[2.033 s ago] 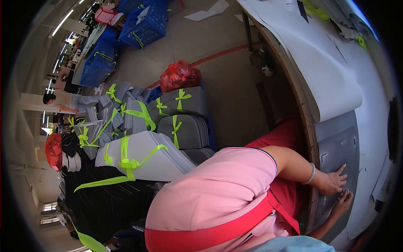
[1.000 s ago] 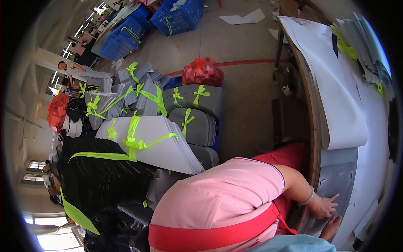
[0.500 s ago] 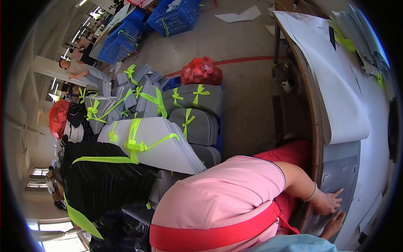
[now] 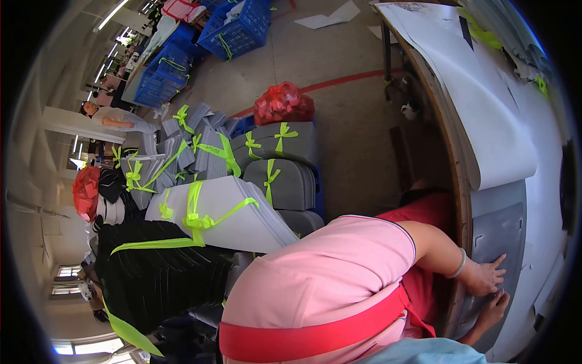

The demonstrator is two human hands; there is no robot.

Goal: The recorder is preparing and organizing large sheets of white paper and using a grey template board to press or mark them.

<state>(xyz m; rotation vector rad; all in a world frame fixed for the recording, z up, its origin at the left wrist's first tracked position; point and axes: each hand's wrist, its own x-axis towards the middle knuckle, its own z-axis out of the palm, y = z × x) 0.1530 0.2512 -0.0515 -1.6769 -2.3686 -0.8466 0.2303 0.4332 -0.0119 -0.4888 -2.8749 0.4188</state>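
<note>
My left hand [image 4: 483, 277], with a bracelet at its wrist, lies on a grey plate [image 4: 500, 227] that has small slots. Its fingers are spread over the plate. Just below it my right hand [image 4: 492, 310] rests with bent fingers pressed together close to the left fingers. Whatever the right fingers may hold is too small to tell. Under the plate lies a larger grey sheet [image 4: 506, 192] on the worktable's right-hand surface. My pink sleeve and a red strap fill the lower middle of the view.
White sheeting [image 4: 485, 133] curls over the table [image 4: 451, 130]. Tied grey stacks [image 4: 282, 182], a white stack [image 4: 233, 212] and black bundles [image 4: 163, 267] stand to the left. Farther off are a red bag [image 4: 284, 104], blue crates [image 4: 239, 27] and a person [image 4: 118, 115].
The whole view has shifted slightly. Both hands stay at about the same place on the grey plate, left fingers still spread, right fingers still close beside them.
</note>
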